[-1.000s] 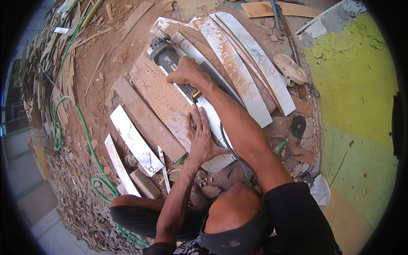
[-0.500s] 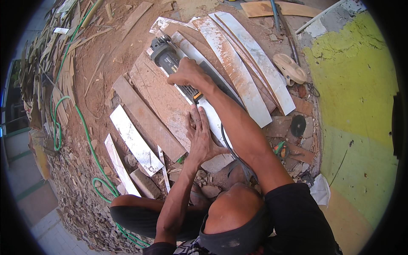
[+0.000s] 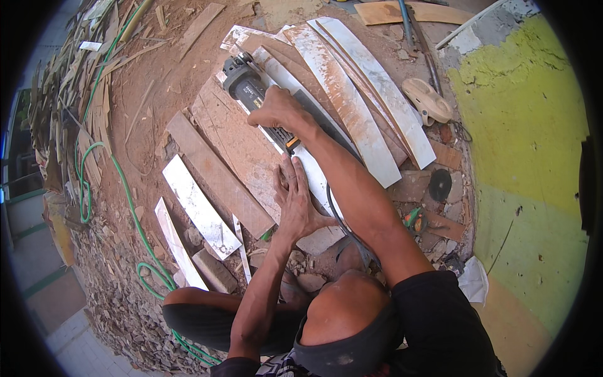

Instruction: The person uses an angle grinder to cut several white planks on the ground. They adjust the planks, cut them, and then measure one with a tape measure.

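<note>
My right hand (image 3: 279, 112) is wrapped around the dark body of an angle grinder (image 3: 244, 83), whose head points to the far left. The grinder lies along a long white strip of tile or board (image 3: 312, 171), its disc at the strip's far end. Behind my right forearm a black cable (image 3: 334, 207) runs back toward my knees. My left hand (image 3: 298, 207) rests with fingers stretched forward on the near part of the strip, fingertips just behind the grinder's rear end. A large brown slab (image 3: 229, 135) lies beneath.
Long white strips (image 3: 345, 100) lie at the right, shorter white pieces (image 3: 201, 207) at the left. Near the yellow-green wall (image 3: 521, 138) are a beige plastic case (image 3: 427, 100) and a black disc (image 3: 440, 185). A green hose (image 3: 129, 195) crosses rubble on the left.
</note>
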Demonstrator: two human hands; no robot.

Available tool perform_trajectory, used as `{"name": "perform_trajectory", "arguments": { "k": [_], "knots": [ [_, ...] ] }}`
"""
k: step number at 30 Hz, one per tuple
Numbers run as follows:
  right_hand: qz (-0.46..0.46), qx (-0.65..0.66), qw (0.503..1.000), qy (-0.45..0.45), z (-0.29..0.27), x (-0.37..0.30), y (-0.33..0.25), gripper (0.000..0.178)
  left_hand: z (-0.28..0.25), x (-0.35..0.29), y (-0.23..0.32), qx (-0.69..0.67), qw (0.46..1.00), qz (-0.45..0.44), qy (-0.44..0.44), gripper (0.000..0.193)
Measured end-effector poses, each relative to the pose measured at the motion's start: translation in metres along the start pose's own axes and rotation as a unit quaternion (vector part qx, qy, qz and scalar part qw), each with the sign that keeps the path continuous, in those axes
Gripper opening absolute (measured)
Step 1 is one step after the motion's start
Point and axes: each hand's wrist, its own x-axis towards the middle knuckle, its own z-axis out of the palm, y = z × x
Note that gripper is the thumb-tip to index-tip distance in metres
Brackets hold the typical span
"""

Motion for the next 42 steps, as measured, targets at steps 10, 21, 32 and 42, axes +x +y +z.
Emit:
{"name": "perform_trajectory", "arguments": {
  "k": [10, 21, 32, 42],
  "knots": [
    [-0.008, 0.001, 1.0, 0.015, 0.0, -0.005, 0.002, 0.045, 0.0, 0.0, 0.0, -0.003, 1.0, 0.001, -0.001, 0.178],
    [-0.006, -0.001, 1.0, 0.008, 0.0, -0.008, 0.004, 0.042, 0.0, -0.001, 0.0, -0.002, 1.0, -0.003, -0.008, 0.175],
    [-0.039, -0.002, 0.999, 0.028, 0.006, -0.005, 0.018, 0.049, -0.001, -0.001, 0.002, -0.005, 1.0, -0.015, -0.014, 0.17],
    [-0.031, -0.008, 0.999, 0.031, 0.008, -0.004, 0.023, 0.047, -0.003, 0.0, 0.004, -0.009, 0.999, -0.024, -0.028, 0.168]
  ]
}}
